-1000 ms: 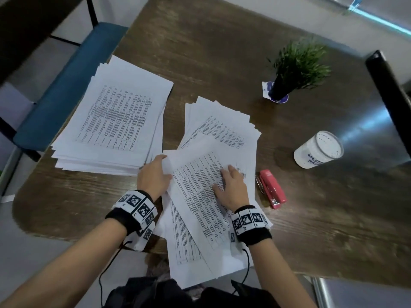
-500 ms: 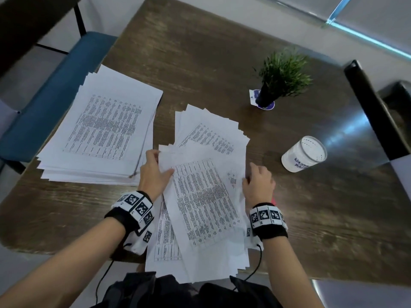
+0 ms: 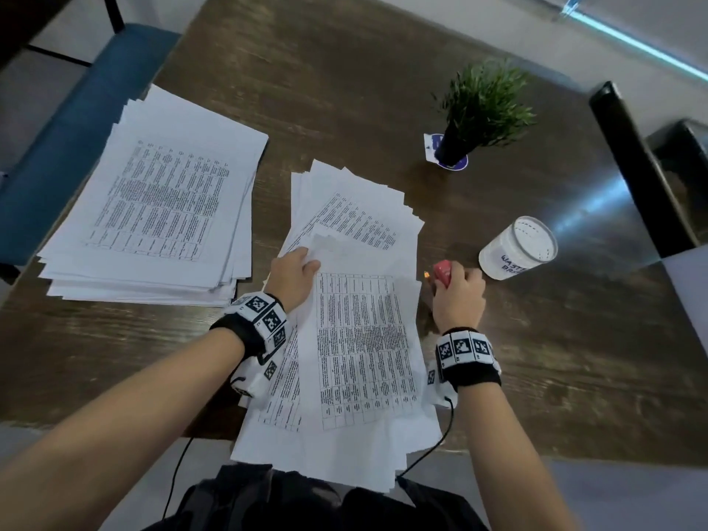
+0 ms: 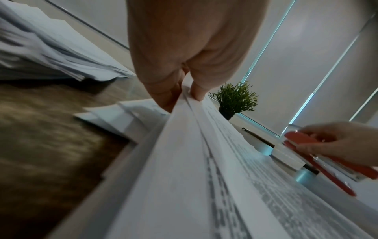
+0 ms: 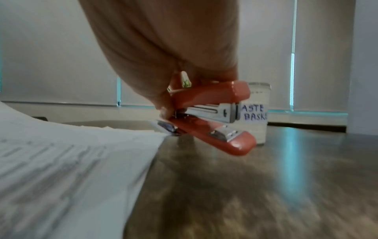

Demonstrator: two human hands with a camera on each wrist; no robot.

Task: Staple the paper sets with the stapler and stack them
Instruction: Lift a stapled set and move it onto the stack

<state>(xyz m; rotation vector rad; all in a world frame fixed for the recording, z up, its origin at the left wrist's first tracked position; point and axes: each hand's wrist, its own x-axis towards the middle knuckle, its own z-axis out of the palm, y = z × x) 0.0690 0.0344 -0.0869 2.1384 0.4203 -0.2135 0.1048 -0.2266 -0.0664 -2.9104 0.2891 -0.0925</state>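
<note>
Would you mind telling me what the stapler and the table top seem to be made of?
Stapler: glossy red shell, probably plastic, over a bright metal staple channel and anvil plate. Table: dark brown wood or wood-look laminate, with visible grain; its satin finish mirrors the window light.

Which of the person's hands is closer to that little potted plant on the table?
The right hand, though not by much. It grips the red stapler below the potted plant. The left hand, pinching the paper set, sits further to the plant's left.

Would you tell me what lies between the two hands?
In the head view, the printed paper set spans the gap between left hand and right hand.
</note>
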